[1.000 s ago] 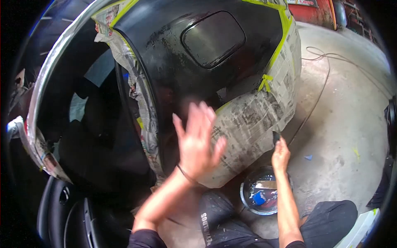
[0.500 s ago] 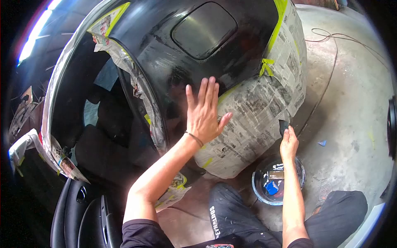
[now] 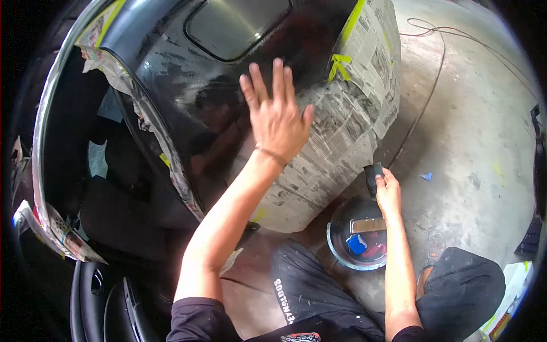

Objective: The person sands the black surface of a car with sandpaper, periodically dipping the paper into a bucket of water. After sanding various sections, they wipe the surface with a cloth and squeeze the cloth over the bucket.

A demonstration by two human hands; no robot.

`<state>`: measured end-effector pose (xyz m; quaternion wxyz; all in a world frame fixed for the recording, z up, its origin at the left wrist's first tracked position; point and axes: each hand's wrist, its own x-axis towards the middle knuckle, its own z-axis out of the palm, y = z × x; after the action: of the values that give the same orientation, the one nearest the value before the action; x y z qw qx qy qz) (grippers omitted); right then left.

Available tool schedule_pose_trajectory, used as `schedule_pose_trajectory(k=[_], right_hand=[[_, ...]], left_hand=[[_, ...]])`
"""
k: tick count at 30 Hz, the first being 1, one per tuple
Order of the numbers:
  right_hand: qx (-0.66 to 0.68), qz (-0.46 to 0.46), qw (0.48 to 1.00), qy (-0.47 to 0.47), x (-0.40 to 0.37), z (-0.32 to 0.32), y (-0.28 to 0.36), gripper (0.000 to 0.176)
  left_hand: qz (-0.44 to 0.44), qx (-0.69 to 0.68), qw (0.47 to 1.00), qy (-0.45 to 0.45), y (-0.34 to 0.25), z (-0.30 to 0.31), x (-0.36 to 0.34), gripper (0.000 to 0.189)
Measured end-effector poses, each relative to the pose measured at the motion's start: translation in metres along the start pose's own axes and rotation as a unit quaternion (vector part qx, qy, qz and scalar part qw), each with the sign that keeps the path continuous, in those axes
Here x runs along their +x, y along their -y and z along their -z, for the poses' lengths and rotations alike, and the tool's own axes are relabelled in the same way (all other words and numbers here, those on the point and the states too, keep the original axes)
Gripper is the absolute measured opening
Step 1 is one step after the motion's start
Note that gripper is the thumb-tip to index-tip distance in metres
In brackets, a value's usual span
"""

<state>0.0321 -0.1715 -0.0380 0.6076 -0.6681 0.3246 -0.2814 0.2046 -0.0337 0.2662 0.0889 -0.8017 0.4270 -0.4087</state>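
The left hand (image 3: 279,125), fingers spread and gripping nothing, is over the black panel (image 3: 222,85) where its edge meets the newspaper (image 3: 325,154); I cannot tell whether it touches. The right hand (image 3: 388,191) pinches a dark pad (image 3: 373,178) beyond the newspaper's lower edge, near the bucket's (image 3: 335,251) rim. Floor (image 3: 467,137) opens out to the right, crossed by a hose (image 3: 428,108).

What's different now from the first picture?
The left hand moved up and right along the car, closer to the flap and the yellow tape. The right hand lowered its dark pad away from the newspaper's edge. Nothing was grabbed or let go. The blue thing stayed in the tub.
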Motion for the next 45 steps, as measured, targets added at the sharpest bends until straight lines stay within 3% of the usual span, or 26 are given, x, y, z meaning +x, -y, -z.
schedule_pose_trajectory(k=[2, 4, 6, 7, 8, 10, 11, 12, 14, 16, 17, 20, 22, 24, 26, 27, 28, 30, 31, 34, 38, 40, 42, 45], right_hand=[[0.018, 0.006, 0.999, 0.028, -0.007, 0.007, 0.013, 0.035], [0.023, -0.003, 0.999, 0.033, -0.005, 0.002, 0.001, 0.035], [0.040, 0.005, 0.998, 0.042, -0.005, 0.002, -0.006, 0.035], [0.019, 0.024, 0.999, 0.043, -0.001, 0.001, -0.014, 0.036], [0.021, 0.040, 0.998, 0.043, -0.008, 0.004, 0.014, 0.037], [0.050, 0.011, 0.997, 0.060, -0.010, -0.004, 0.016, 0.044], [0.097, -0.033, 0.992, 0.080, -0.018, -0.009, 0.028, 0.048], [0.086, -0.010, 0.992, 0.087, -0.025, -0.017, 0.029, 0.051], [0.043, -0.013, 0.986, 0.162, -0.040, -0.016, 0.049, 0.048], [-0.154, 0.015, 0.965, 0.212, -0.039, -0.001, 0.025, 0.040], [-0.167, 0.026, 0.958, 0.231, -0.029, 0.006, -0.010, 0.034], [-0.311, -0.006, 0.902, 0.299, -0.031, 0.027, -0.008, 0.031], [-0.373, -0.036, 0.850, 0.371, -0.035, 0.020, -0.009, 0.031], [-0.428, -0.025, 0.805, 0.409, -0.045, 0.012, -0.017, 0.032], [-0.479, 0.032, 0.770, 0.419, -0.063, -0.006, -0.023, 0.034], [-0.441, 0.013, 0.772, 0.457, -0.069, -0.009, -0.024, 0.049], [-0.460, 0.038, 0.766, 0.447, -0.076, -0.012, -0.026, 0.054], [-0.491, 0.091, 0.755, 0.425, -0.090, -0.018, -0.045, 0.067], [-0.521, 0.095, 0.715, 0.457, -0.095, -0.021, -0.050, 0.081], [-0.575, 0.044, 0.686, 0.444, -0.104, -0.025, -0.062, 0.074], [-0.579, -0.055, 0.618, 0.529, -0.065, -0.010, -0.074, 0.049], [-0.518, -0.036, 0.664, 0.539, -0.043, 0.017, -0.082, 0.039], [-0.586, -0.063, 0.620, 0.518, -0.038, 0.021, -0.042, 0.034], [-0.646, 0.027, 0.636, 0.421, -0.057, -0.012, -0.010, 0.040]], left_hand=[[0.018, -0.045, 0.999, -0.024, -0.017, -0.007, 0.009, 0.080], [-0.043, -0.033, 0.998, 0.015, -0.030, -0.023, 0.007, 0.072], [-0.072, -0.132, 0.980, 0.128, -0.051, -0.033, -0.018, 0.071], [-0.068, -0.189, 0.974, 0.109, -0.065, -0.039, -0.041, 0.070], [0.005, -0.286, 0.936, 0.204, -0.076, -0.037, -0.061, 0.069], [0.138, -0.468, 0.784, 0.383, -0.095, -0.035, -0.099, 0.068], [0.195, -0.556, 0.738, 0.329, -0.108, -0.056, -0.133, 0.063], [0.253, -0.629, 0.684, 0.267, -0.119, -0.079, -0.163, 0.059], [0.389, -0.691, 0.528, 0.305, -0.120, -0.087, -0.190, 0.045], [0.461, -0.666, 0.578, 0.097, -0.129, -0.101, -0.233, 0.025], [0.479, -0.623, 0.616, 0.053, -0.130, -0.115, -0.252, 0.022], [0.586, -0.636, 0.500, -0.029, -0.128, -0.122, -0.280, 0.027], [0.615, -0.647, 0.450, -0.030, -0.112, -0.098, -0.273, 0.032], [0.569, -0.631, 0.527, -0.001, -0.099, -0.098, -0.274, 0.033], [0.551, -0.639, 0.532, 0.074, -0.100, -0.095, -0.273, 0.048], [0.535, -0.658, 0.522, 0.092, -0.107, -0.089, -0.272, 0.047], [0.496, -0.625, 0.597, 0.083, -0.120, -0.109, -0.284, 0.045], [0.477, -0.617, 0.611, 0.136, -0.124, -0.094, -0.275, 0.040], [0.484, -0.598, 0.623, 0.143, -0.120, -0.082, -0.266, 0.037], [0.476, -0.556, 0.675, 0.094, -0.116, -0.093, -0.269, 0.036], [0.491, -0.542, 0.678, 0.079, -0.107, -0.106, -0.279, 0.038], [0.492, -0.532, 0.685, 0.075, -0.105, -0.107, -0.282, 0.040], [0.500, -0.549, 0.666, 0.071, -0.104, -0.098, -0.275, 0.040], [0.489, -0.584, 0.645, 0.065, -0.110, -0.097, -0.265, 0.039]])
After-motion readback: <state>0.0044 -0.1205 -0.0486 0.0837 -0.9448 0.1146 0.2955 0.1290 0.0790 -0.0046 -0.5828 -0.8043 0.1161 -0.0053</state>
